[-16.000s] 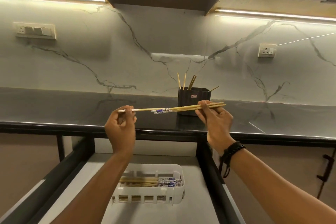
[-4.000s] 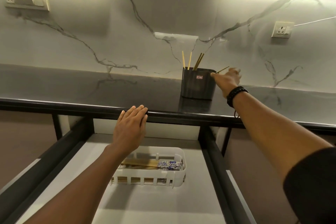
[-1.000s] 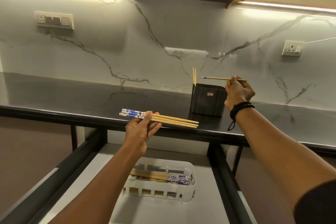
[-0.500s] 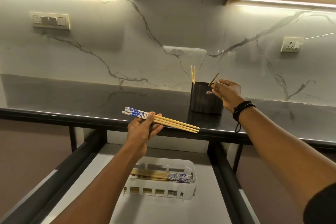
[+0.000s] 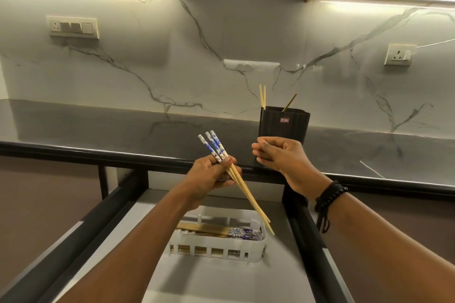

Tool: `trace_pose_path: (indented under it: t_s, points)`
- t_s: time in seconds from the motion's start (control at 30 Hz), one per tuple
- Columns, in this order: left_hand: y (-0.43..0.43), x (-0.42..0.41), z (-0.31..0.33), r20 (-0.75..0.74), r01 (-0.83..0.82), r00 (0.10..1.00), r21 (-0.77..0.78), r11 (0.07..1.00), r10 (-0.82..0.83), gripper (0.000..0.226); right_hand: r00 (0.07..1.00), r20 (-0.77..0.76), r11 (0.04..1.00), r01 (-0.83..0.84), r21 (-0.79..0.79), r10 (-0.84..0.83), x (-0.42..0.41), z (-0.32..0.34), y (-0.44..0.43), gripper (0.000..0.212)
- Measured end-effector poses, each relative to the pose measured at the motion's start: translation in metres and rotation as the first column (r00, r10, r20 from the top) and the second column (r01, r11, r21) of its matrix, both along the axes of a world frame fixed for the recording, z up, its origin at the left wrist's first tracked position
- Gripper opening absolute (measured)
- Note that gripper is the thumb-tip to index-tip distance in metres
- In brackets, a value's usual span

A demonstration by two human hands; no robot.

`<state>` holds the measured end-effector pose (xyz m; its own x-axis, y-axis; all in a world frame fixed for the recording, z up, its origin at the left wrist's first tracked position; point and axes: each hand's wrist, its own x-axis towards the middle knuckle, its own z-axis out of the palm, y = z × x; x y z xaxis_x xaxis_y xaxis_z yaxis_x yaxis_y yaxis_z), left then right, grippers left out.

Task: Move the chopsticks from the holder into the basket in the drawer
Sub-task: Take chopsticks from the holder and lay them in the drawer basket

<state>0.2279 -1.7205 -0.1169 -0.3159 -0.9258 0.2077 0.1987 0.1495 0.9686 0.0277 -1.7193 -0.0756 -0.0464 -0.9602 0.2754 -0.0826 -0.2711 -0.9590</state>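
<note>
Gripping chopsticks (image 5: 242, 188) in left hand (image 5: 209, 174), above basket (image 5: 256, 246)

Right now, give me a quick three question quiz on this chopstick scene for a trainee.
1. True or false: the left hand grips a bundle of chopsticks.
2. How many chopsticks still stick out of the black holder? A two, B three, C six.
3. Fill in: the white basket in the drawer already holds ____.

Key: 1 true; 2 B; 3 chopsticks. The right hand is loosely curled in front of the holder, with nothing visible in it.
</note>
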Motion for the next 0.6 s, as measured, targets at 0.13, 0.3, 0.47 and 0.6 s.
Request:
trace_pose_path:
  t_s: [0.13, 0.3, 0.47, 0.6]
  points:
    - [0.003, -0.002, -0.003, 0.106, 0.106, 0.989, -0.008, 0.994, -0.104, 0.024, 0.999, -0.030, 0.999, -0.041, 0.002, 0.041, 0.010, -0.009, 0.008, 0.019]
    - [0.008, -0.004, -0.005, 0.229, 0.234, 0.944, 0.037, 0.972, -0.236, 0.022, 0.980, -0.103, 0.984, -0.167, 0.069, 0.173, 0.017, -0.017, 0.015, 0.024]
    - [0.010, -0.003, -0.005, 0.319, 0.302, 0.895, 0.080, 0.950, -0.311, 0.018, 0.953, -0.108, 0.956, -0.275, 0.100, 0.285, 0.012, -0.022, 0.018, 0.023]
    - [0.011, -0.003, -0.003, 0.374, 0.404, 0.821, 0.152, 0.902, -0.431, 0.022, 0.932, -0.108, 0.937, -0.335, 0.095, 0.345, 0.007, -0.025, 0.020, 0.032]
